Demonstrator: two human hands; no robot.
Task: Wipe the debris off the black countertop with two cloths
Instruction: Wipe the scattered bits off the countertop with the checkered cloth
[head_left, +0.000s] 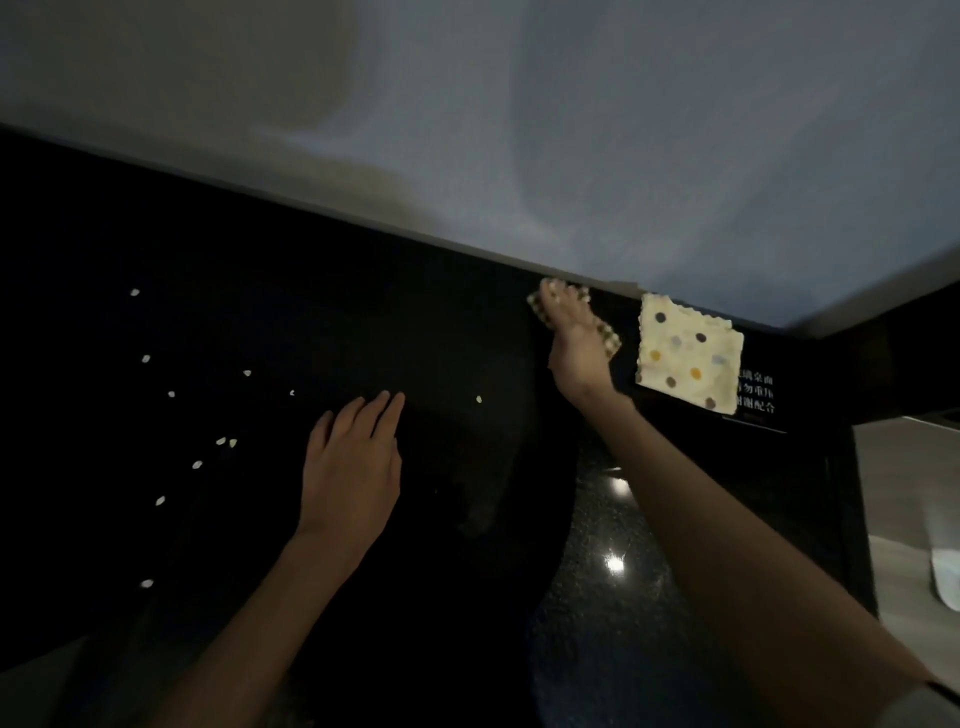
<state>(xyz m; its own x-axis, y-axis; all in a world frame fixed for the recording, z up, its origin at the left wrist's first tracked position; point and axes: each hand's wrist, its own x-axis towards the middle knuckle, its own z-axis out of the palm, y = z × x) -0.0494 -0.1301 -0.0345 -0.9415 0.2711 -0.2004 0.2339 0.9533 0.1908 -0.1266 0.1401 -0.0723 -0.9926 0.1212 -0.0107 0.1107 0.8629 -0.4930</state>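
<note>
- Your left hand (349, 470) rests flat and empty on the black countertop (260, 322).
- Right hand (571, 338) pins the checked cloth (608, 338); grip it firmly, then fetch the polka-dot cloth (688, 353).

Two cloths (688, 353) (608, 338), pale debris (197, 464) on black countertop (311, 312)

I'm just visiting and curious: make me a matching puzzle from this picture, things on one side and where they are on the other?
Things:
1. left hand
2. right hand
3. polka-dot cloth
4. pale crumbs

Places:
A. lying untouched near the wall
B. scattered over the left of the countertop
C. flat on bare countertop
D. on the checked cloth

Pairs: 1-C, 2-D, 3-A, 4-B
</note>
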